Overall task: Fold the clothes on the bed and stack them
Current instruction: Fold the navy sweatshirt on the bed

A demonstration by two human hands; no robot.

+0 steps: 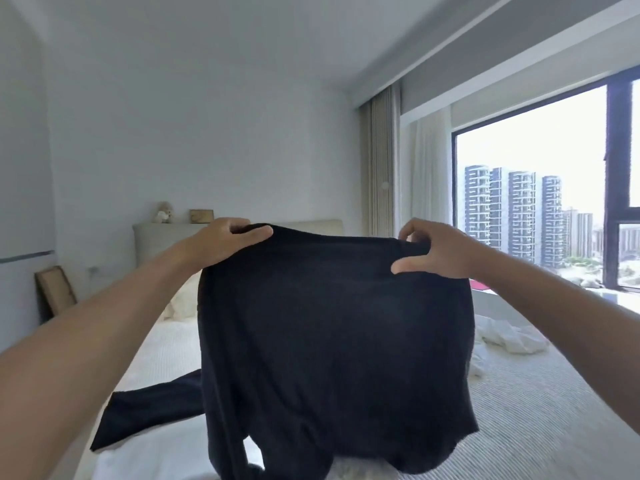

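Now each hand's grip, left hand (221,242) and right hand (434,252), pinches the dark sweater (332,341) hanging lengthwise downward.

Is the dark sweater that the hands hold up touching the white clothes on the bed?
Apart. In the head view the dark sweater hangs from both hands, and a strip of bare bed separates its right edge from the white clothes.

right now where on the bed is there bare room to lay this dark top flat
The left hand and right hand pinch the dark navy long-sleeved top up. Bare white ribbed bedspread lies near right, between the top's hem and the crumpled white garment. The strip left of the top is partly taken by its trailing sleeve; white pillows crowd the headboard end.
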